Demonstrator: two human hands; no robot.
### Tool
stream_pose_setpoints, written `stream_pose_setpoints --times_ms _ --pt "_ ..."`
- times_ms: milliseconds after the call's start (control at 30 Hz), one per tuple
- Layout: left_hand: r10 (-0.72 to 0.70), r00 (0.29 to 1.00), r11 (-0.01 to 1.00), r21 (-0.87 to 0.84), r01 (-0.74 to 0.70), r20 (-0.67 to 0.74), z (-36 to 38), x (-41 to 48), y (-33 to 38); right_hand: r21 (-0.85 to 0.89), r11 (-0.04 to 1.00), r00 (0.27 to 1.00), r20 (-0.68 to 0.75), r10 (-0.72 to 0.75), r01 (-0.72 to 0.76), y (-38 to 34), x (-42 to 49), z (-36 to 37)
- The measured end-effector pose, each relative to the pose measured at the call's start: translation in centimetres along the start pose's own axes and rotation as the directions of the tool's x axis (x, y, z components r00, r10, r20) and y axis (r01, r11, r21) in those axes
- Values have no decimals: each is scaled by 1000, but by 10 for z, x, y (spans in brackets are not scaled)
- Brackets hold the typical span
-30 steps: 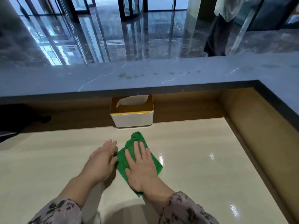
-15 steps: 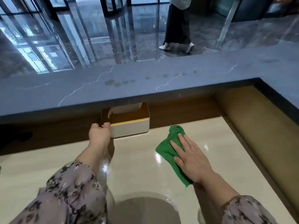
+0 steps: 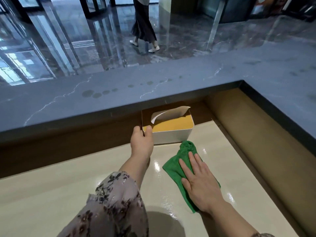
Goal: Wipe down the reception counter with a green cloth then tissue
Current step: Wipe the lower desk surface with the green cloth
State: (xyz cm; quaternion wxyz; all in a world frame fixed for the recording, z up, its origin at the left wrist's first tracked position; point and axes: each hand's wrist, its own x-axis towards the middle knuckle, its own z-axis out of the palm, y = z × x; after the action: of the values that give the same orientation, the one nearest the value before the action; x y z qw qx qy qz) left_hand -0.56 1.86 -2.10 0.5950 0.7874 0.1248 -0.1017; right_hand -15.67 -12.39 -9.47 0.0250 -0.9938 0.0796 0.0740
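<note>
White tissue (image 3: 168, 115) pokes from the yellow-lidded box (image 3: 172, 138).

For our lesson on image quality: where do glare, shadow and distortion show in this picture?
Head view: glare spots on the glossy cream desk beside the green cloth; a shadow darkens the desk's near edge; the lobby pole leans, likely wide-angle distortion.

My left grip (image 3: 142, 142), arm outstretched, pinches the tissue box (image 3: 172, 136) corner; my right grip (image 3: 200, 183) lies flat, fingers straight.
</note>
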Motion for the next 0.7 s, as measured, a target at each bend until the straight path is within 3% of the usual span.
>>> stream_pose_setpoints --times_ms 367,533,700 --pt "74 979 996 35 -83 191 45 -12 8 -26 999 997 -67 -29 28 0 -11 6" --pt "107 991 981 153 -119 85 -21 -10 -11 15 1000 1000 -25 -18 18 -22 -4 3" --pt "118 992 947 306 -97 -52 -113 -14 -51 35 983 984 -15 -177 178 -88 17 -2"
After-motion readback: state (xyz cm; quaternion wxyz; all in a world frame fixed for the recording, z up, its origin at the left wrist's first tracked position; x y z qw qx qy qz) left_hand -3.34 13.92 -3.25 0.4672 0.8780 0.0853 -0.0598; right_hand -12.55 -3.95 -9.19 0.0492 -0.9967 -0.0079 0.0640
